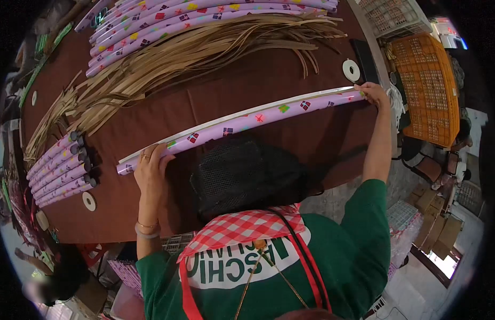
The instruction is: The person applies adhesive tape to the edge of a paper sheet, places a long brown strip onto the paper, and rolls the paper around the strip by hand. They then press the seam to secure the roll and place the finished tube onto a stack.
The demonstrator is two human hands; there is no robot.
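Observation:
A long lilac roll [258,119] of printed paper, patterned with small gift shapes, lies slantwise across the brown-covered table [189,109]. Along its far side runs a narrow white strip [239,115]. My left hand [150,166] grips the roll near its left end, thumb on the near side and fingers over the strip. At the other end, my right hand [374,95] pinches the roll and the strip's tip. Just beyond my right hand are a white tape ring [351,70] and a dark flat object [363,60].
Brown flat strips [205,50] lie in a loose bundle beyond the roll. More lilac rolls [173,26] rest at the far edge, shorter-looking ones [61,173] at left beside another tape ring [88,201]. An orange crate [428,88] stands right. A person [55,282] is at lower left.

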